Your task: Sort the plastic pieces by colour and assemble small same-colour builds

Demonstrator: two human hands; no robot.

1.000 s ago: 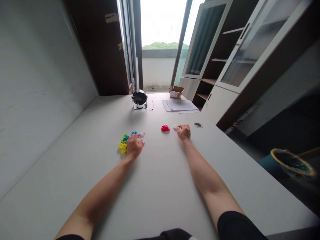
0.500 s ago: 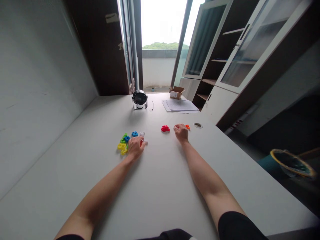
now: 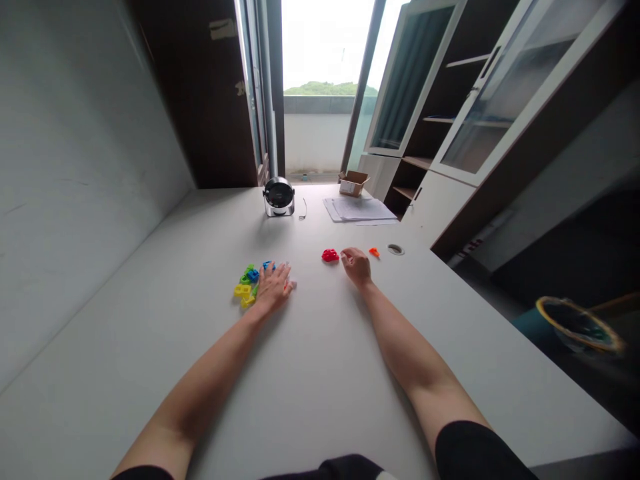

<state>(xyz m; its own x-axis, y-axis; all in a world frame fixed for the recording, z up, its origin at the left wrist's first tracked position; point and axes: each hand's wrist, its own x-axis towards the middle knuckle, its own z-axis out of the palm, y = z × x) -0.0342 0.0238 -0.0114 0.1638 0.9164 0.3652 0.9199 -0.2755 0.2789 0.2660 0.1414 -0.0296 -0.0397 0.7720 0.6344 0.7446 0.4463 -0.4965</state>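
My left hand (image 3: 273, 287) lies with fingers spread over the right side of a pile of small plastic pieces, partly hiding them. Yellow pieces (image 3: 243, 291), green pieces (image 3: 247, 272) and blue pieces (image 3: 254, 275) show to its left. A whitish piece (image 3: 293, 285) peeks out by the thumb. Just right of a cluster of red pieces (image 3: 330, 255), my right hand (image 3: 357, 265) has its fingers closed together; what is between the fingertips, if anything, is too small to make out. An orange piece (image 3: 375, 253) rests on the table to the right of that hand.
On the white table (image 3: 310, 373) stand a round black and silver device (image 3: 279, 196) and a small open cardboard box (image 3: 354, 183). Paper sheets (image 3: 363, 209) lie before the box. A cable hole (image 3: 395, 249) is near the right edge, with a yellow-rimmed bin (image 3: 543, 307) beyond.
My right hand has shifted left, away from the orange piece and closer to the red cluster. My left hand's fingers have spread out and reach further over the pile.
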